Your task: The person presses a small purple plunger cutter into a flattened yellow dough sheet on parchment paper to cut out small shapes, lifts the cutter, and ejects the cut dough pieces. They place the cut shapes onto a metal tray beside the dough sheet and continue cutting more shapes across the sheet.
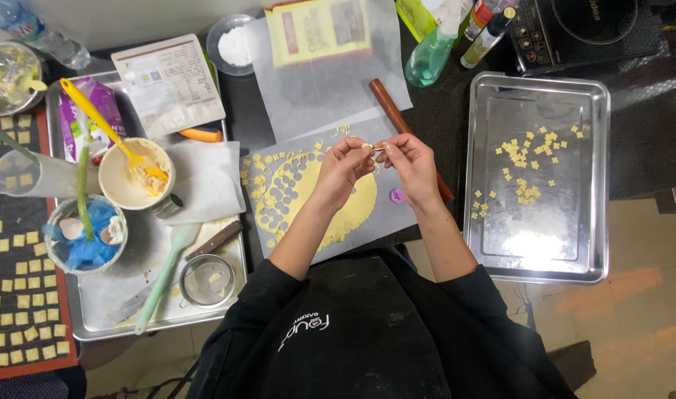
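Pinching tiny dough piece [368, 147]: left hand [343, 168], right hand [412, 164], fingertips meeting above dough sheet [356, 205]

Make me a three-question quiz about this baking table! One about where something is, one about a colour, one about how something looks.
1. Where is the metal tray with tiny dough pieces?
A. beside the right hand
B. beside the left hand
C. on the floor

2. What colour is the spray bottle?
A. red
B. green
C. black

3. How does the rolled dough sheet look?
A. whole
B. folded
C. full of round holes

Answers: 1 A, the tray lies on the right-hand side. 2 B, its body is clear green. 3 C, many small circles are cut out.
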`<state>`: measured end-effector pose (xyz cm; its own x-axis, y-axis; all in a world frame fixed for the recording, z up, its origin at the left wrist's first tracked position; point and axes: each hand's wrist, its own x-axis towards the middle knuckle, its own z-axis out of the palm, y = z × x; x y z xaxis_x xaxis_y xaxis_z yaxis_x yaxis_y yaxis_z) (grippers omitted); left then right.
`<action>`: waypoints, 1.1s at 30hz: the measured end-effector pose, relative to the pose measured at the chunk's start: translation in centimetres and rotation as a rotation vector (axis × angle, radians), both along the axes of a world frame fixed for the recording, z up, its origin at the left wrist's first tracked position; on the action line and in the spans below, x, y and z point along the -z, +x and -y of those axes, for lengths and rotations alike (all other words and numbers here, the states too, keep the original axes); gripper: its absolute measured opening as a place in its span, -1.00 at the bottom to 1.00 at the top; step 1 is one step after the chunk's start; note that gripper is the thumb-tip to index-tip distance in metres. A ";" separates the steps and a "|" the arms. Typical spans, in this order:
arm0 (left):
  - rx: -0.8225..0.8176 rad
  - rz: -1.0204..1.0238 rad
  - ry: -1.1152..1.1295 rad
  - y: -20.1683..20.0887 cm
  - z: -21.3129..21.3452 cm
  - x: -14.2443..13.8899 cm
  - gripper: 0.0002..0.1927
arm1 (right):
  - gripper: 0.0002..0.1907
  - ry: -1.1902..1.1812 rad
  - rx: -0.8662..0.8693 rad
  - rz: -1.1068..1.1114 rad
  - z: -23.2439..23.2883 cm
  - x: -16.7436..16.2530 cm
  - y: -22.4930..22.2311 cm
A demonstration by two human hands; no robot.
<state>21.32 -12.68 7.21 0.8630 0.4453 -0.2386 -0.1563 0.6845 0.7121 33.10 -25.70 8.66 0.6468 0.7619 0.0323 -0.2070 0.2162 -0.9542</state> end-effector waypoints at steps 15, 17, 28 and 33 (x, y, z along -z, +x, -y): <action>-0.048 -0.026 -0.122 1.2 1.5 2.0 -0.88 | -0.91 -0.054 0.038 -0.123 3.3 2.3 0.6; -0.049 -0.052 -0.105 1.3 1.7 2.2 -0.85 | -0.91 -0.049 0.046 -0.133 3.5 2.6 0.8; 0.074 -0.080 -0.014 1.7 1.9 2.6 -0.71 | -0.90 0.065 -0.054 -0.329 2.8 3.1 1.9; 0.091 -0.061 -0.002 1.9 1.7 3.0 -0.85 | -0.92 0.052 -0.073 -0.299 2.4 3.0 2.7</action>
